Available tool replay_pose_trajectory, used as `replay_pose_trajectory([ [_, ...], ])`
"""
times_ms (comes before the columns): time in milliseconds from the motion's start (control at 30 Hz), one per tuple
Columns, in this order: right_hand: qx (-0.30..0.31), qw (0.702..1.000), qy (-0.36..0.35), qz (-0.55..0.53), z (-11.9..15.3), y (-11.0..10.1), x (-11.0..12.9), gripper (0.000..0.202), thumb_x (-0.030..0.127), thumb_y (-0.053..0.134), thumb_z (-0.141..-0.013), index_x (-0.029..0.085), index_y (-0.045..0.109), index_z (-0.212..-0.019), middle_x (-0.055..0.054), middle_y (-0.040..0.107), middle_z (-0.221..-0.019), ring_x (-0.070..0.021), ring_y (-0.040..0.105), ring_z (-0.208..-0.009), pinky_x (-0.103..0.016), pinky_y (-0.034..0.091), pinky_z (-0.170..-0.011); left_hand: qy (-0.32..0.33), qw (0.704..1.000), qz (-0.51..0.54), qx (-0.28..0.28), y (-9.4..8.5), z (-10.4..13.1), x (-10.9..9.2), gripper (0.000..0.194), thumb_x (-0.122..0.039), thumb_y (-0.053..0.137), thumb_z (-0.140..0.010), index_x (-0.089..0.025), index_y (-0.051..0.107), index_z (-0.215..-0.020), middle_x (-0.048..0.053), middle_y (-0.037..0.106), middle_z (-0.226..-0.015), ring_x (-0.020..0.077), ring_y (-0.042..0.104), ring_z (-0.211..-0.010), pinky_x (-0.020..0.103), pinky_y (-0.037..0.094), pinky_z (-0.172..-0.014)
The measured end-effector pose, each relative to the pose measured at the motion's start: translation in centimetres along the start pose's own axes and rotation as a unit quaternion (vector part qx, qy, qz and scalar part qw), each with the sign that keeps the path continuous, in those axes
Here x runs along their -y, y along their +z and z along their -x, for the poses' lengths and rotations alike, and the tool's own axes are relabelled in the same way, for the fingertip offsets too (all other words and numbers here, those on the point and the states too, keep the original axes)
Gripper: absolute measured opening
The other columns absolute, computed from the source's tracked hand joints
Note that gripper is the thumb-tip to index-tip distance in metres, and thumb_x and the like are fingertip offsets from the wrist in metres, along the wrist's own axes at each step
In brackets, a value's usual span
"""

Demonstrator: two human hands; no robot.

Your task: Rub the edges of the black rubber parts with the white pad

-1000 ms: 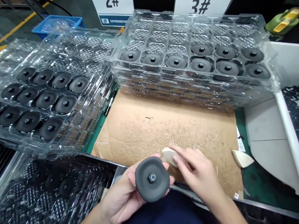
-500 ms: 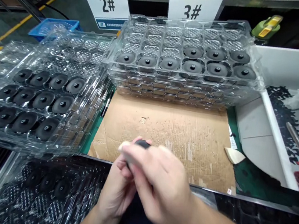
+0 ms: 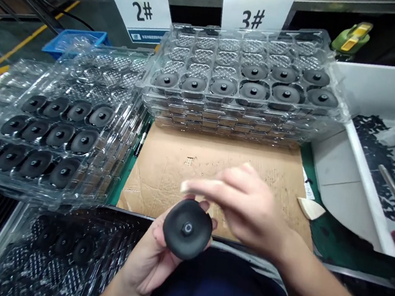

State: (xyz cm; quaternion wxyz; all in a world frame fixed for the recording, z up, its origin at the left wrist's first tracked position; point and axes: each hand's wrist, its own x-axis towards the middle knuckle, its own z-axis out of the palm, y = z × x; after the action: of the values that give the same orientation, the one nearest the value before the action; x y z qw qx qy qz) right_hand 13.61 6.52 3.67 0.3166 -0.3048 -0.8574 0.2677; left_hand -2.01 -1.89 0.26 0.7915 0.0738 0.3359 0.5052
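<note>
Left hand: the left hand (image 3: pixel 151 264), low at center, has its fingers wrapped around the rim of a round black disc (image 3: pixel 188 230), its center nut facing the camera.
Right hand: blurred, the right hand (image 3: pixel 248 206) is raised just beside the disc, fingers pinching a small pale piece (image 3: pixel 185 186).
Cardboard: a brown cardboard sheet (image 3: pixel 166 163) lies on the green tabletop (image 3: pixel 335 241), beyond the hands.
Tray by 3#: a clear tray (image 3: pixel 226 99) tops a stack behind the cardboard, with six discs in its front row and three behind at right.
Tray by 2#: at left, another clear tray (image 3: pixel 40 189) has three rows of four discs.
Right side: a pale wedge (image 3: pixel 311 209) lies near a white bin (image 3: pixel 371 192) containing small black parts (image 3: pixel 377 149).
</note>
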Motion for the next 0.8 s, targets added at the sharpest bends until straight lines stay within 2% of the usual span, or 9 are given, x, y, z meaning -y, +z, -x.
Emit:
replay_pose_trajectory([
  [100,-0.085,0.978,0.186,-0.049,2.5,1.5,-2.2,0.026,0.020,0.043,-0.090,0.026,0.056,-0.112,-0.002,0.062,-0.104,-0.0147,0.055,-0.090,-0.028,0.042,-0.075,-0.027,0.994,0.078,0.068,-0.7,0.3,-0.5,0.052,-0.038,0.067,-0.066,-0.024,0.056,-0.114,0.005,0.059,-0.121,0.0288,0.054,-0.110,0.035,0.049,-0.087],
  [167,-0.070,0.961,0.258,-0.071,5.0,3.2,-3.5,0.027,0.022,0.042,-0.090,0.026,0.053,-0.115,-0.003,0.060,-0.110,-0.0158,0.055,-0.097,-0.028,0.044,-0.077,-0.030,0.992,0.084,0.087,-1.1,0.2,-0.6,0.054,-0.037,0.066,-0.067,-0.021,0.054,-0.117,0.007,0.057,-0.124,0.0306,0.051,-0.113,0.035,0.049,-0.088],
  [300,0.016,0.961,0.271,-0.058,8.9,6.6,-5.5,0.030,0.020,0.042,-0.088,0.026,0.058,-0.112,-0.003,0.066,-0.089,-0.0166,0.059,-0.080,-0.032,0.047,-0.071,-0.046,0.991,0.081,0.101,-1.3,-0.1,-0.5,0.054,-0.034,0.065,-0.069,-0.021,0.052,-0.120,0.008,0.054,-0.128,0.0312,0.048,-0.116,0.034,0.048,-0.089],
  [400,0.021,0.961,0.269,-0.055,9.5,7.5,-6.5,0.030,0.020,0.041,-0.087,0.026,0.058,-0.111,-0.003,0.066,-0.087,-0.0164,0.060,-0.078,-0.033,0.048,-0.071,-0.056,0.990,0.071,0.108,-1.1,-0.3,-0.4,0.052,-0.030,0.066,-0.070,-0.021,0.052,-0.119,0.008,0.053,-0.128,0.0311,0.049,-0.115,0.034,0.048,-0.089],
  [533,-0.003,0.961,0.274,-0.048,8.0,6.1,-6.3,0.031,0.024,0.040,-0.088,0.022,0.055,-0.116,-0.005,0.065,-0.099,-0.0184,0.059,-0.090,-0.035,0.047,-0.079,-0.050,0.991,0.063,0.104,-0.9,-0.4,-0.2,0.052,-0.030,0.066,-0.069,-0.022,0.053,-0.118,0.009,0.056,-0.125,0.0307,0.051,-0.113,0.034,0.049,-0.087],
  [600,-0.025,0.959,0.277,-0.053,6.9,4.5,-4.9,0.031,0.025,0.041,-0.089,0.023,0.052,-0.118,-0.004,0.062,-0.110,-0.0179,0.058,-0.098,-0.032,0.047,-0.081,-0.046,0.993,0.060,0.095,-0.9,-0.3,0.0,0.052,-0.031,0.067,-0.067,-0.022,0.054,-0.117,0.008,0.057,-0.124,0.0302,0.052,-0.112,0.034,0.049,-0.087],
  [700,-0.111,0.955,0.272,-0.044,5.4,1.6,-1.4,0.031,0.024,0.048,-0.087,0.028,0.052,-0.117,0.000,0.060,-0.114,-0.0162,0.058,-0.097,-0.026,0.047,-0.074,-0.038,0.996,0.052,0.068,-0.8,-0.2,0.3,0.054,-0.034,0.069,-0.064,-0.023,0.055,-0.116,0.007,0.059,-0.122,0.0295,0.055,-0.109,0.034,0.050,-0.086],
  [767,-0.168,0.963,0.208,-0.014,4.4,0.2,0.8,0.031,0.021,0.048,-0.087,0.029,0.053,-0.116,0.000,0.063,-0.105,-0.0147,0.059,-0.087,-0.025,0.045,-0.067,-0.037,0.998,0.036,0.047,-0.7,-0.3,0.5,0.059,-0.038,0.071,-0.060,-0.023,0.055,-0.115,0.007,0.062,-0.116,0.0286,0.058,-0.105,0.033,0.051,-0.083],
  [800,-0.164,0.976,0.141,-0.001,3.9,-0.3,1.6,0.030,0.021,0.045,-0.089,0.029,0.053,-0.116,-0.001,0.065,-0.098,-0.0141,0.059,-0.080,-0.026,0.043,-0.064,-0.042,0.998,0.024,0.036,-0.7,-0.3,0.6,0.060,-0.039,0.071,-0.060,-0.021,0.056,-0.115,0.007,0.064,-0.112,0.0275,0.059,-0.102,0.032,0.051,-0.082],
])
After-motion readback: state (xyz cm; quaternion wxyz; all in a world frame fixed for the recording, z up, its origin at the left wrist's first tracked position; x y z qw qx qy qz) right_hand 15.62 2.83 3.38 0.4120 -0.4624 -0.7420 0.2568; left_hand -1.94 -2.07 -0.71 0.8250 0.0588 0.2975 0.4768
